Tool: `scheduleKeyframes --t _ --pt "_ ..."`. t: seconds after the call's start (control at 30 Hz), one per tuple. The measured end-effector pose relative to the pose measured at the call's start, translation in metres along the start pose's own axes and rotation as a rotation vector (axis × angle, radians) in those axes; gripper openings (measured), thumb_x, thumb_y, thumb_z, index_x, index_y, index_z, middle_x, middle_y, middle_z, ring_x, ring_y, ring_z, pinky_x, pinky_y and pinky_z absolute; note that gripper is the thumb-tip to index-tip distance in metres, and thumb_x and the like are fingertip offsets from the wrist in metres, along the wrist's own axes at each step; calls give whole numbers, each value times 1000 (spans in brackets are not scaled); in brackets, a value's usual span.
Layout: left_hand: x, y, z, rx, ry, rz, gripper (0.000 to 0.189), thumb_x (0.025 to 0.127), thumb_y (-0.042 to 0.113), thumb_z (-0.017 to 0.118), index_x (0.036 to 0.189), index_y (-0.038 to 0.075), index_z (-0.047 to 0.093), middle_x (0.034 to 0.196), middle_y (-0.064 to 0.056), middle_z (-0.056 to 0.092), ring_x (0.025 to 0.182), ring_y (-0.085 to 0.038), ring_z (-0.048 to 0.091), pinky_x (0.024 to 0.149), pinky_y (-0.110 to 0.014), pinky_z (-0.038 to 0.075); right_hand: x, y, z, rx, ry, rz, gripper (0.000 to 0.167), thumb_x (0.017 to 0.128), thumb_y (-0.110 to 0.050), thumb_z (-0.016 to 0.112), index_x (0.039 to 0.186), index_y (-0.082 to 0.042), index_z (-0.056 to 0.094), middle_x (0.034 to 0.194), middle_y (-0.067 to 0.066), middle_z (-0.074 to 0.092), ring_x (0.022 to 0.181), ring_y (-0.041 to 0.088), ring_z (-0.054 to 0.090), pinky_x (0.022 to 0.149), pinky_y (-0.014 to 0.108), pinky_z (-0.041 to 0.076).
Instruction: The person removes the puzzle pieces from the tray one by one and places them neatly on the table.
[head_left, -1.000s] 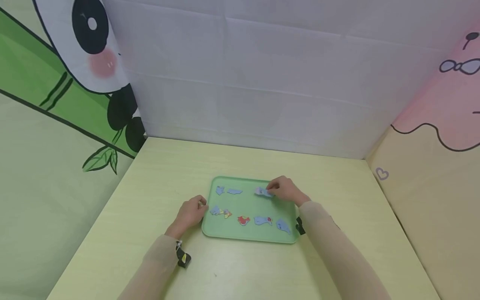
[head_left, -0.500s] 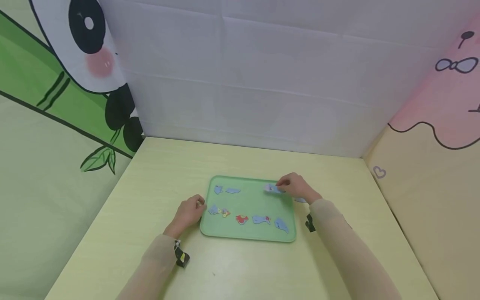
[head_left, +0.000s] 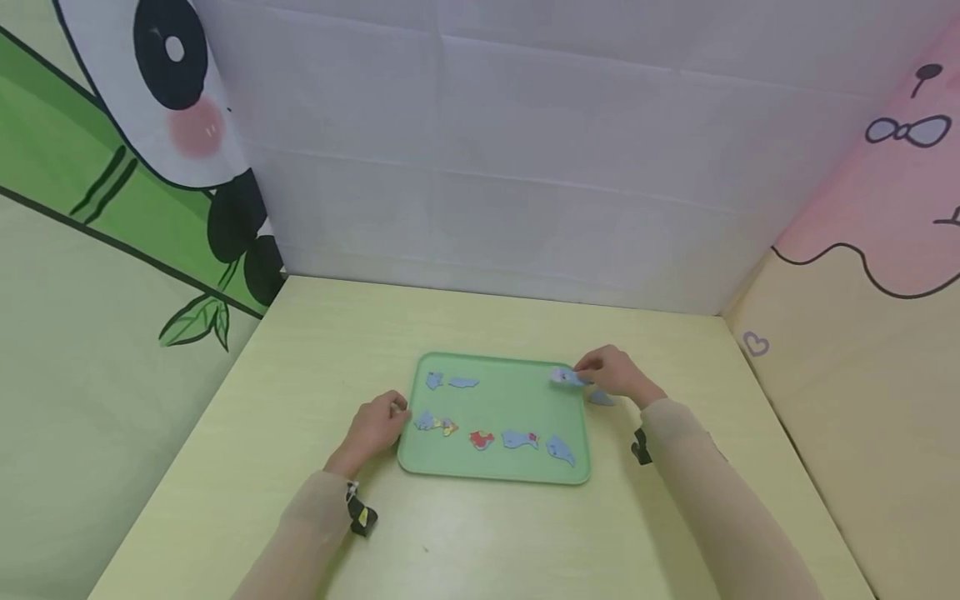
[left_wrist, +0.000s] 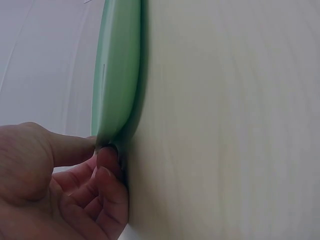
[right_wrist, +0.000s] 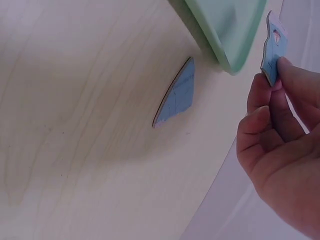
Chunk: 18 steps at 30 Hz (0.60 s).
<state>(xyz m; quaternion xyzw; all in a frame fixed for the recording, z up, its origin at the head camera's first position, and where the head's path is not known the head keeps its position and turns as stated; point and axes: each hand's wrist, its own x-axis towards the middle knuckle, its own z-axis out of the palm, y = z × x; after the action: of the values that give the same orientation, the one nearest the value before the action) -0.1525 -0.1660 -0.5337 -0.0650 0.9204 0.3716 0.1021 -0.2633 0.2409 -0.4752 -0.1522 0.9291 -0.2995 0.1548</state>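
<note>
A light green tray (head_left: 487,477) lies on the table, with several flat blue and red puzzle pieces spread on it. My left hand (head_left: 378,421) is at the tray's left side; in the left wrist view the thumb (left_wrist: 75,150) and curled fingers pinch its rim. Over the tray's far right corner, my right hand (head_left: 615,372) holds a blue puzzle piece (right_wrist: 275,45) between thumb and fingertips, raised off the surface. Another blue puzzle piece (right_wrist: 177,95) with one curved edge lies on the table just outside the tray, below the right hand.
Among the pieces on the tray are a red one (head_left: 482,440), a blue one with a red mark (head_left: 519,439) and a narrow blue one (head_left: 463,382). A white cloth wall (head_left: 480,167) rises behind the table, with printed cloth on both sides.
My right hand has moved right with its puzzle piece, from above the tray to its far right corner. The loose piece beside the tray has come into view. My left hand stays at the rim.
</note>
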Motion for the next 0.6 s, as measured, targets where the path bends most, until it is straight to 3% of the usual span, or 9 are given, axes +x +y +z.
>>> scheduleKeyframes --t 0.6 --pt "6 -1 10 12 18 17 24 95 19 55 110 1 58 81 -7 58 70 -20 54 61 -33 46 -26 59 -33 -52 36 25 16 92 -11 63 101 -1 70 97 10 68 89 26 60 77 44 48"
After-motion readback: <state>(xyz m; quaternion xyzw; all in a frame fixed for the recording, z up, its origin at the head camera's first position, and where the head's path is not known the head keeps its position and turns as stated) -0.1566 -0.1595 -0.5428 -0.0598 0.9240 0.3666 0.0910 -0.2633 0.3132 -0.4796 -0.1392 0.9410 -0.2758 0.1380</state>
